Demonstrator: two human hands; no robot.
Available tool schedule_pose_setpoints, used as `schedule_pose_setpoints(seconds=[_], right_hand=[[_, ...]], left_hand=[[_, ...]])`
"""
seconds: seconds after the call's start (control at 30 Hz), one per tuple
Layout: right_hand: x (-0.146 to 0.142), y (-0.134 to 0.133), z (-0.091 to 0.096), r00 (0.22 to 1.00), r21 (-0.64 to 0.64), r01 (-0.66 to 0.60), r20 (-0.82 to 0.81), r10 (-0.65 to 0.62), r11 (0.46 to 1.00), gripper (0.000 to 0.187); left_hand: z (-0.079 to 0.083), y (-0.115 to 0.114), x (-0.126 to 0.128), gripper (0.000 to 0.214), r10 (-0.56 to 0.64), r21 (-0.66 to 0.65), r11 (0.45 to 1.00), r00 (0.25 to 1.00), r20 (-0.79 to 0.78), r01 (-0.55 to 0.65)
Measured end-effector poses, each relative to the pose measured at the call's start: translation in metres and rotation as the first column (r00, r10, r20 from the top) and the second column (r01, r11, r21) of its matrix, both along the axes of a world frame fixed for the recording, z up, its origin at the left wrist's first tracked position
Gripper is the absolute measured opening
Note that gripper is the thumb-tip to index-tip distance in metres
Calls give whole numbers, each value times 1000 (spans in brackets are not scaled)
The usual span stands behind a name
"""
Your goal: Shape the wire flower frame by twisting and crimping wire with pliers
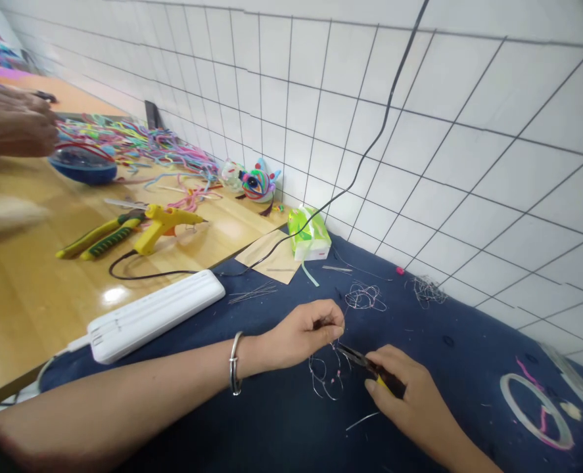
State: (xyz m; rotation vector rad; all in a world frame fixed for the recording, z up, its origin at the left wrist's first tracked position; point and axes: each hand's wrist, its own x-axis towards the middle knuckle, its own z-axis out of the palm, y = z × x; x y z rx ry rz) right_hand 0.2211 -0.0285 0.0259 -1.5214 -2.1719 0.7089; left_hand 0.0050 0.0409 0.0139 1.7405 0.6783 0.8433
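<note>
Over the dark blue cloth (281, 420), my left hand (303, 335) is closed in a pinch on a thin wire piece (325, 380), bent into loops with small pink bits on it. The looped part hangs below my fingertips. My right hand (404, 387) is wrapped round pliers (380, 378) with dark jaws and yellow on the handle. Their tips reach the wire just under my left fingertips; whether they grip it I cannot tell. A short straight wire (362, 421) lies on the cloth below the pliers.
Behind my hands lie tangled wire (365, 297), another wire bundle (426, 289) and a green tissue pack (309, 233). A white power strip (158, 315), yellow glue gun (165, 226) and green-yellow pliers (101, 235) lie left. Another person's hands (12, 121) are far left. A white ring (535, 410) lies right.
</note>
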Motion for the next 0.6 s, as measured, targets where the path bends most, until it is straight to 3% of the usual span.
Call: schedule_pose_setpoints(seconds=[0.2, 0.43, 0.6], right_hand=[[-5, -6, -4, 1000, -8, 18, -1, -18, 1000, 19], [-1, -1, 4, 997, -112, 61, -44, -66, 992, 16], [-3, -2, 3, 999, -105, 12, -37, -16, 994, 12]], left_hand=[[0, -3, 1, 7, -6, 20, 1000, 1000, -20, 6], [1, -4, 3, 10, -58, -77, 995, 998, 39, 61], [-2, -4, 2, 11, -66, -78, 995, 997, 43, 69]])
